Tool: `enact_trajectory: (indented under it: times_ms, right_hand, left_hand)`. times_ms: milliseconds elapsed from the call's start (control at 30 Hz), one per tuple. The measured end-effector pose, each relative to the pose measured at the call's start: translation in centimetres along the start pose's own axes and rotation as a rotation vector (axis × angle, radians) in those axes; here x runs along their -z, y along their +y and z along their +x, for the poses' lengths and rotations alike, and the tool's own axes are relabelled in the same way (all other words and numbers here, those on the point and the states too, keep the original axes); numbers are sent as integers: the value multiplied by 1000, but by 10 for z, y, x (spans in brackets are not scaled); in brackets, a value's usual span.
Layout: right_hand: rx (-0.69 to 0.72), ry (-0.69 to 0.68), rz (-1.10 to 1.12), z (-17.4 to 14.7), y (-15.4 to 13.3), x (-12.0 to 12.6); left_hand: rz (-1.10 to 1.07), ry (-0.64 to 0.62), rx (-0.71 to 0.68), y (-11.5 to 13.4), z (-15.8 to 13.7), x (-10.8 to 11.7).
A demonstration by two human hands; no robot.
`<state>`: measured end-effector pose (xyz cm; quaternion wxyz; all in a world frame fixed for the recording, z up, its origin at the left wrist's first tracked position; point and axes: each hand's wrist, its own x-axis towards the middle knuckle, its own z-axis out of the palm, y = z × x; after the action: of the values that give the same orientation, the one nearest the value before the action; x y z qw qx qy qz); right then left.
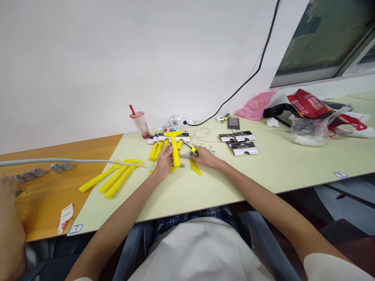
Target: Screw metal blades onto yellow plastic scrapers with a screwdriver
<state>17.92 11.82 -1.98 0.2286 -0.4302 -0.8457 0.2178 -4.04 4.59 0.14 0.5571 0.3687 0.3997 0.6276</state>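
Observation:
My left hand (165, 159) is closed around a yellow T-shaped scraper handle (175, 153), its wide head tilted up and away from me. In my right hand (204, 156) is a screwdriver (194, 151) with a yellow and dark green grip, its shaft pointing left toward the scraper handle. Whether the tip touches the handle is too small to tell. A flat yellow piece (195, 168) lies below my right hand. Grey metal strips (182, 166) show partly beside the handle. Further yellow T-shaped handles (121, 180) rest to the left, and several more (152, 151) lie behind my left hand.
Black-and-white packages (243, 148) lie to the right, with small screws (211, 148) scattered nearby. A drink cup (141, 124) stands at the back left. A grey cable (73, 160) crosses from the left. Another person's hand (8, 191) is at the left edge. Bags (313, 121) lie far right.

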Motion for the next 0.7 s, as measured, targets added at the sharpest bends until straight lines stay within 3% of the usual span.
enact_trajectory:
  times_ms: [200,700]
  right_hand:
    - [-16,-4,13,1,0,3]
    - [-5,-18,54,-1,-2,6]
  left_hand:
    - [-36,-62,37,-5,-8,-4]
    - [-92,-70,28,-3,-20,-16]
